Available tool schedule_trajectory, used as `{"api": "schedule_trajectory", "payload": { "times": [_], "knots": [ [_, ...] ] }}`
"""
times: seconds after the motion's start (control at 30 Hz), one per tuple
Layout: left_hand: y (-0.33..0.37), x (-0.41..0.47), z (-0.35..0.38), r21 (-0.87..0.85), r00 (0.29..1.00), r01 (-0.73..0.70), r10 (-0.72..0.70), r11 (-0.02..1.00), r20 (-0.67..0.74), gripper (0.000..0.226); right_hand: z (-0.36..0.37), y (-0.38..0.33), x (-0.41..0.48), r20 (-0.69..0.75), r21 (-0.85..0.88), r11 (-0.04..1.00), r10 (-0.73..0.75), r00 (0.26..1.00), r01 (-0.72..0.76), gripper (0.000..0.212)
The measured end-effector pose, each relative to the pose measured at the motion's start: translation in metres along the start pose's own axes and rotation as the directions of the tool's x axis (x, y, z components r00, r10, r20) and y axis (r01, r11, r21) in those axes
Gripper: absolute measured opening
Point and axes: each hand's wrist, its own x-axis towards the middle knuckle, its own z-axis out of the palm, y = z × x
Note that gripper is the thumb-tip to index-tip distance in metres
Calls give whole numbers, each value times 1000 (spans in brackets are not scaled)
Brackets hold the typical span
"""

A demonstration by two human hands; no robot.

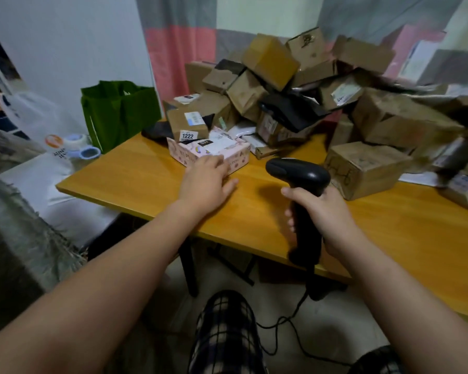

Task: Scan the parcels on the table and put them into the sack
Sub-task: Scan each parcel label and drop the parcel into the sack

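Legs: dark-and-white checked trousers point(224, 333) at the bottom edge, below the table's near edge
Cable: thin black cable point(295, 314) hangs from the base of the scanner handle and loops over the pale floor
Right hand: right hand point(324, 211) is wrapped tight round the handle of a black plastic handheld barcode scanner point(297, 174); the scanner stands upright over the table's near edge, its head pointing left
Left hand: left hand point(206, 179) is stretched forward with straight, slightly spread fingers; the fingertips touch the near edge of a flat pink printed cardboard box point(214, 155) and grip nothing
Table: orange-brown wooden table point(135, 176), its near-left part bare
Parcel in reach: the pink box lies flat on the table at the front left of the heap, a white label on its top
Labelled box: small brown cardboard box point(188, 125) with a "1222" sticker, resting just behind the pink box
Right-front box: brown cardboard cube point(362, 168) standing on the table just beside the scanner head
Heap: pile of brown cardboard parcels point(295, 85) and black mailers fills the far side of the table; its right part is blurred
Bag: green fabric bag point(118, 112) stands open at the table's far-left corner
Left edge: grey woven fabric point(19, 225) with a frayed rim; whether it is the sack cannot be told
Backdrop: pink, grey and white curtain point(179, 36)
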Motion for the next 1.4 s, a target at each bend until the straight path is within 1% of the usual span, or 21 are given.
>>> {"api": "schedule_trajectory", "payload": {
  "times": [0.07, 0.13, 0.17, 0.23, 0.27, 0.33, 0.4, 0.47, 0.53, 0.57, 0.63, 0.7, 0.73, 0.8, 0.87, 1.0, 1.07, 1.17, 1.27, 1.4],
  "knots": [
    [5, -14, -2, 14, 998, -57, 57, 998, -15, 61, -6, -2, -4, 33, 32, 998, 45, 998, -46, 17],
    [4, -17, -6, -6, 998, -57, 57, 998, 4, 64, -8, -4, -6, 43, 44, 996, 70, 997, -72, 21],
    [1, -13, -9, -45, 1000, -11, 11, 999, -3, 62, -7, -6, -5, 49, 47, 995, 81, 996, -83, 23],
    [-7, 0, -15, -128, 990, 126, -132, 984, -42, 56, -1, -10, 3, 60, 54, 994, 94, 994, -98, 25],
    [-10, 6, -17, -136, 981, 180, -187, 974, -47, 55, 5, -13, 10, 57, 64, 994, 90, 994, -93, 26],
    [-17, 15, -18, -102, 967, 248, -253, 963, -39, 54, 21, -21, 30, 41, 75, 995, 58, 997, -61, 25],
    [-27, 22, -19, -125, 936, 336, -345, 933, -61, 55, 42, -30, 53, 40, 55, 998, 39, 998, -41, 31],
    [-41, 30, -21, -210, 889, 428, -451, 879, -75, 60, 61, -37, 76, 54, 25, 999, 45, 998, -46, 37],
    [-59, 42, -22, -307, 861, 480, -509, 822, -17, 69, 76, -40, 97, 75, -9, 997, 75, 994, -74, 25],
    [-68, 48, -22, -350, 849, 504, -527, 790, 35, 73, 83, -39, 107, 84, -26, 996, 83, 993, -81, 23],
    [-84, 62, -20, -423, 817, 563, -556, 710, 155, 81, 93, -38, 124, 87, -47, 996, 78, 993, -74, 24],
    [-100, 74, -12, -450, 792, 605, -556, 657, 253, 87, 102, -36, 139, 99, -60, 996, 78, 992, -72, 27],
    [-107, 78, -8, -463, 792, 607, -537, 646, 289, 88, 104, -36, 144, 103, -74, 994, 92, 990, -85, 31],
    [-117, 82, 1, -536, 827, 558, -471, 633, 306, 83, 106, -33, 152, 114, -96, 989, 121, 986, -111, 32],
    [-119, 78, 3, -581, 861, 501, -441, 642, 254, 73, 105, -27, 156, 136, -92, 988, 139, 981, -127, 33],
    [-103, 55, 0, -605, 883, 446, -434, 660, 178, 63, 94, -22, 147, 121, -79, 986, 157, 980, -148, 39],
    [-86, 37, -5, -576, 901, 416, -406, 704, 155, 64, 83, -23, 132, 121, -136, 981, 156, 980, -139, 32],
    [-53, 6, -13, -558, 914, 385, -389, 735, 118, 66, 58, -20, 100, 125, -190, 976, 129, 984, -104, 25],
    [-16, -22, -19, -561, 922, 362, -373, 744, 101, 64, 26, -17, 62, 132, -231, 972, 83, 988, -51, 11],
    [38, -46, -21, -568, 929, 337, -364, 751, 69, 62, -22, -13, 15, 132, -368, 929, 6, 991, 43, 7]
  ]
}}
